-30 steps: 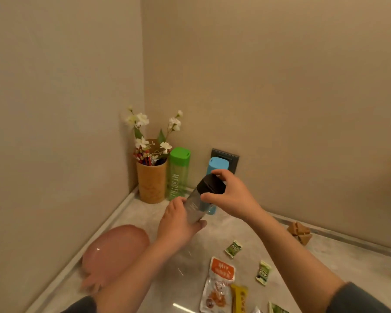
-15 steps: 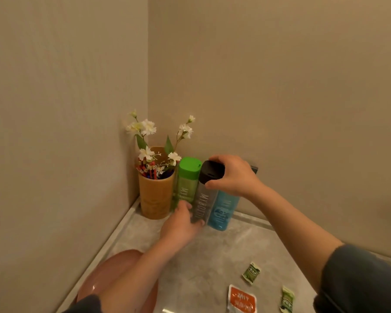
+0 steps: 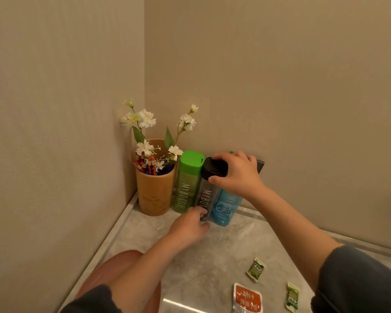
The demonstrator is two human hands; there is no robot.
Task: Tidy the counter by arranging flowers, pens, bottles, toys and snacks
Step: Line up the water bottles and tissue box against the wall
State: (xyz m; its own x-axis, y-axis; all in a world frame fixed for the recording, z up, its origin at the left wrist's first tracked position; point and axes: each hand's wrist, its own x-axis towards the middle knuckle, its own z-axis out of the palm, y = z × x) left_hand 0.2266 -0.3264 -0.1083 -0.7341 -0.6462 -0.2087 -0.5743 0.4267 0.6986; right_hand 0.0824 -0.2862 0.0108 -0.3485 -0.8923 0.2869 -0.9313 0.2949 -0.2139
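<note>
Head view: right hand (image 3: 237, 175) grips the black cap of the grey bottle (image 3: 207, 197); left hand (image 3: 187, 224) pinches its base. It stands between green bottle (image 3: 187, 184) and blue bottle (image 3: 224, 208), pen cup (image 3: 155, 193) beside the green one. Snack packets (image 3: 256, 270) lie well apart.

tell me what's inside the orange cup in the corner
White flower sprigs with green leaves and a bunch of red and blue pens stand in the orange cup. The cup's opaque wall hides their lower ends and anything at the bottom.

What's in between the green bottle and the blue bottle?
The black bottle is there, in the head view. The right hand grips its cap and the left hand holds its base.
</note>
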